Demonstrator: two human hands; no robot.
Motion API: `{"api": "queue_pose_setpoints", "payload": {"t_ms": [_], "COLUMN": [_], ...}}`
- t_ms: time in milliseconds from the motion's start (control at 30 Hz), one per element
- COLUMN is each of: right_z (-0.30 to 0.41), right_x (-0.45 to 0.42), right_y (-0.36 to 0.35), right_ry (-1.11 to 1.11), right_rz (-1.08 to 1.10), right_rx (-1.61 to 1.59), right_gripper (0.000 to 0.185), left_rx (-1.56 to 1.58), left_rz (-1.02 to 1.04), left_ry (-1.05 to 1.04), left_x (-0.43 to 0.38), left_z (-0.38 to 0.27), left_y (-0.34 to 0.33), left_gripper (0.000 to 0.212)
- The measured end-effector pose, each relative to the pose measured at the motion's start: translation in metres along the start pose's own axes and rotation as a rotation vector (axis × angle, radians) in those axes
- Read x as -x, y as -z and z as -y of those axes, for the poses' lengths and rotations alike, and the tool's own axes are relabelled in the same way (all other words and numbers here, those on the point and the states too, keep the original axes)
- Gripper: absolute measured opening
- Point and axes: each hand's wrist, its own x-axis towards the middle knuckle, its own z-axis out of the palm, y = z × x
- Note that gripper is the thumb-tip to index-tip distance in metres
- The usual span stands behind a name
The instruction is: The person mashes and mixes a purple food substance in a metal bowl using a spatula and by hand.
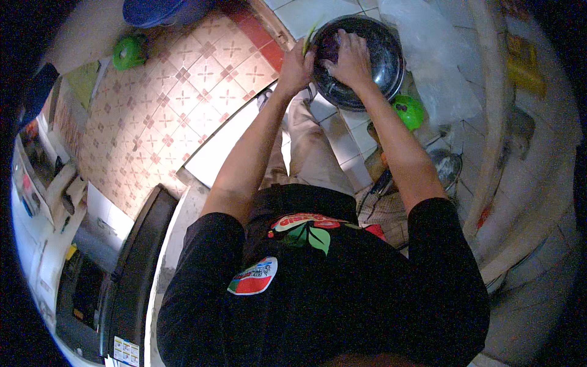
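Note:
A round, dark, glossy basin or pan (387,69) stands on the tiles before my feet. My right hand (352,57) reaches over its inside, thumb apart from the fingers. Something dark purplish (329,46) lies beside those fingertips; whether they grip it is unclear. At the basin's left rim, my left hand (296,69) is closed around a thin yellow-green strip (311,36), which sticks up past the thumb. What that strip is, I cannot make out.
A bright green plastic container (408,112) sits right of the basin, near crumpled clear plastic sheeting (426,59). Below are a metal pan or lid (445,165) and a checked cloth (383,208). Patterned tiles (183,91) extend left, with another green item (128,52) and a blue tub (149,11).

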Motion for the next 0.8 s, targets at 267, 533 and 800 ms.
{"api": "queue_pose_setpoints", "payload": {"t_ms": [267, 533, 800], "right_z": [-0.033, -0.002, -0.022], "right_x": [0.014, 0.063, 0.04], "right_y": [-0.015, -0.001, -0.008], "right_ry": [0.317, 0.264, 0.198], "right_rz": [0.004, 0.261, -0.008], "right_rx": [-0.065, 0.203, -0.244], "right_gripper": [0.051, 0.066, 0.044], "left_rx": [0.113, 0.018, -0.037], "left_rz": [-0.006, -0.044, -0.015], "left_ry": [0.056, 0.009, 0.057], "left_x": [-0.004, 0.0, -0.002], "left_z": [0.032, 0.037, 0.016], "left_y": [-0.01, -0.018, -0.008], "left_gripper": [0.023, 0.021, 0.022]}}
